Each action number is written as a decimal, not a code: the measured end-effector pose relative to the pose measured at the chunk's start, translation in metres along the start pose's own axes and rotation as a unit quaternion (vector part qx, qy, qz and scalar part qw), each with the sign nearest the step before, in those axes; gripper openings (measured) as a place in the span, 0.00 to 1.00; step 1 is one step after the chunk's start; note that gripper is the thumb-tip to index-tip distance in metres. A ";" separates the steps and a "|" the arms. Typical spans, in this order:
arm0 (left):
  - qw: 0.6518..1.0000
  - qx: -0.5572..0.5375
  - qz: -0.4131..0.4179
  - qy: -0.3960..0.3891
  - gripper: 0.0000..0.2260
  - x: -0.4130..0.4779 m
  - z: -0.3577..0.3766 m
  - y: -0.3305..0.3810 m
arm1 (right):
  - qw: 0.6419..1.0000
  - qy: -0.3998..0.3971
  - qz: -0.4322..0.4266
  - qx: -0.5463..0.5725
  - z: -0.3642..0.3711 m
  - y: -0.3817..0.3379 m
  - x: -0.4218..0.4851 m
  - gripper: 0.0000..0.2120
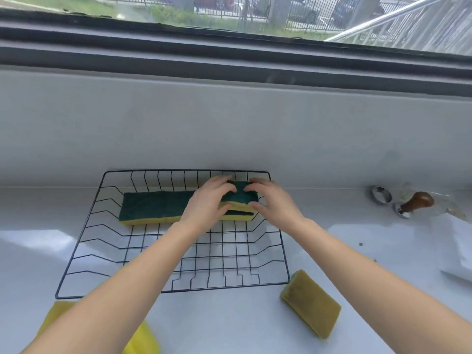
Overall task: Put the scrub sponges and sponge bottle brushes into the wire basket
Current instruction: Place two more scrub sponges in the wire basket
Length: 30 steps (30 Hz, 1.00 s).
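A black wire basket (76, 254) lies on the white counter. Along its far side lie green-topped yellow scrub sponges (150, 206) in a row. At the row's right end a further scrub sponge (241, 194) sits stacked on another one, and both my left hand (207, 203) and my right hand (274, 203) hold it by its sides. Outside the basket, a yellow sponge (310, 302) lies at the front right. Another yellow sponge (143, 338) shows at the bottom left, partly hidden by my left forearm.
A metal ring (381, 194) and a wooden-handled tamper (415, 204) sit at the right by the wall. White paper or plastic (457, 251) lies at the far right edge. A grey wall and window frame rise behind the basket.
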<state>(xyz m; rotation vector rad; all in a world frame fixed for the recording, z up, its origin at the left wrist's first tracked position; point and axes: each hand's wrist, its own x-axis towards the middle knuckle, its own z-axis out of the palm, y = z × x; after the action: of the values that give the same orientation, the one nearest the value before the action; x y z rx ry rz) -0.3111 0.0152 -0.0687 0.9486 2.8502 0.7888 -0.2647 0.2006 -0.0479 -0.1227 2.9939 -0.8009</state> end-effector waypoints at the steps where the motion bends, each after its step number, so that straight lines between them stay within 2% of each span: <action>1: 1.000 -0.005 -0.006 0.009 0.17 -0.004 0.005 -0.001 | 1.000 0.005 0.011 0.003 0.004 0.001 0.001 0.18; 6: 0.999 -0.017 -0.022 0.030 0.20 -0.016 0.024 0.002 | 0.999 0.049 0.013 0.001 0.021 0.000 0.000 0.17; 9: 0.999 0.025 -0.016 0.017 0.20 -0.010 0.020 0.001 | 0.998 0.055 0.013 -0.007 0.024 0.001 0.001 0.16; 14: 0.992 0.121 -0.033 0.004 0.24 -0.018 0.024 0.011 | 0.998 0.041 0.032 -0.017 0.025 -0.002 0.003 0.16; 18: 0.983 0.171 -0.061 -0.039 0.29 -0.025 0.020 0.022 | 0.998 0.005 0.057 -0.020 0.021 -0.006 0.004 0.18; 21: 0.985 0.116 -0.112 -0.055 0.34 -0.029 0.007 0.043 | 0.997 0.001 0.069 0.020 0.015 -0.014 -0.010 0.24; 24: 0.993 0.009 -0.114 0.021 0.34 -0.057 -0.010 0.065 | 0.984 0.141 0.060 0.087 0.012 -0.018 -0.050 0.23; 27: 0.992 -0.081 -0.055 0.078 0.24 -0.122 -0.018 0.083 | 0.964 0.223 0.084 0.115 0.016 -0.010 -0.108 0.20; 29: 0.991 -0.097 -0.036 0.085 0.17 -0.171 -0.014 0.094 | 0.963 0.209 0.139 0.096 0.024 0.004 -0.148 0.20; 30: 0.992 -0.095 -0.031 0.079 0.15 -0.193 -0.009 0.099 | 0.964 0.178 0.178 0.081 0.029 0.011 -0.168 0.22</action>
<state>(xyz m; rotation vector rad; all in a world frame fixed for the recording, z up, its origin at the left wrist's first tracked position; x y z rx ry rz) -0.1015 -0.0310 -0.0374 0.8029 2.8499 1.1535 -0.0963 0.2098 -0.0757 0.6113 3.0979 -1.1143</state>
